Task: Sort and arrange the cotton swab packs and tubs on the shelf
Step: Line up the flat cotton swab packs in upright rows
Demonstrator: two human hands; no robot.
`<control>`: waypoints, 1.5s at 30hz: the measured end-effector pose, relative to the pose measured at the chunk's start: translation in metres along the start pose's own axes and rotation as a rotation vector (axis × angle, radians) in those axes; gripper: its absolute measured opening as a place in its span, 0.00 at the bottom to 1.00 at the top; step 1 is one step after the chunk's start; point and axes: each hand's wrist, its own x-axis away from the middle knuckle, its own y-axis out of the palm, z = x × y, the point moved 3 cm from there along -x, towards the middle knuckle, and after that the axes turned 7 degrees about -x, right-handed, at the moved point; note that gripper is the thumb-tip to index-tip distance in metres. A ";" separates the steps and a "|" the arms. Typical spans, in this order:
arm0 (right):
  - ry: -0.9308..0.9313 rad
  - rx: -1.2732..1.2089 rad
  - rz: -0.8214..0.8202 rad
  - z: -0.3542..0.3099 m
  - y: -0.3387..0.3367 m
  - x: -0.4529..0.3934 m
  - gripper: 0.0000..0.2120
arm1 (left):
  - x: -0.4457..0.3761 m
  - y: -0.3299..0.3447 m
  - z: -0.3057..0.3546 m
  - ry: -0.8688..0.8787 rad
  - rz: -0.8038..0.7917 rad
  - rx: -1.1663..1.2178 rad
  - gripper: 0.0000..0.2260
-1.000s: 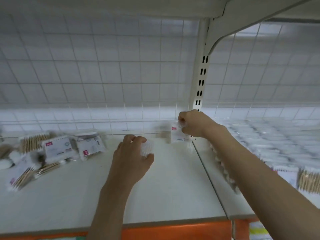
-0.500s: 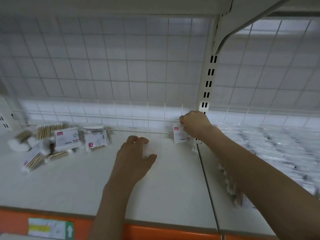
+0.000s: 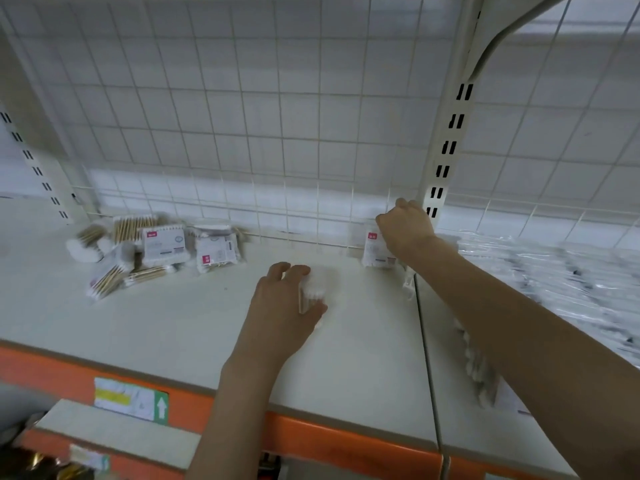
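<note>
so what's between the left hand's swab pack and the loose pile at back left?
Head view: bare shelf between the left hand, gripping its swab pack, and the pile.

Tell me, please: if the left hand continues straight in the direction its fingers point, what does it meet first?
Likely the wire grid back panel. The left hand, holding a cotton swab pack, points across bare shelf; depth is uncertain.

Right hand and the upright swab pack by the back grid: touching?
Touching. The head view shows the right hand with its fingers curled over the top edge of the upright swab pack standing on the shelf.
</note>
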 end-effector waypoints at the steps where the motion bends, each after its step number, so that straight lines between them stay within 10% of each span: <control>1: 0.005 -0.014 -0.006 0.000 0.000 0.000 0.13 | 0.001 0.000 0.000 0.005 0.001 0.002 0.25; 20: 0.276 -0.664 0.362 0.001 -0.040 0.167 0.13 | 0.015 -0.001 0.037 0.247 0.007 0.123 0.26; 32: 0.803 -0.628 0.464 0.114 -0.014 0.405 0.10 | 0.095 0.036 0.231 0.576 0.038 0.354 0.25; 45: 0.936 -0.679 0.415 0.264 0.048 0.558 0.12 | 0.196 0.124 0.421 0.672 -0.035 0.397 0.24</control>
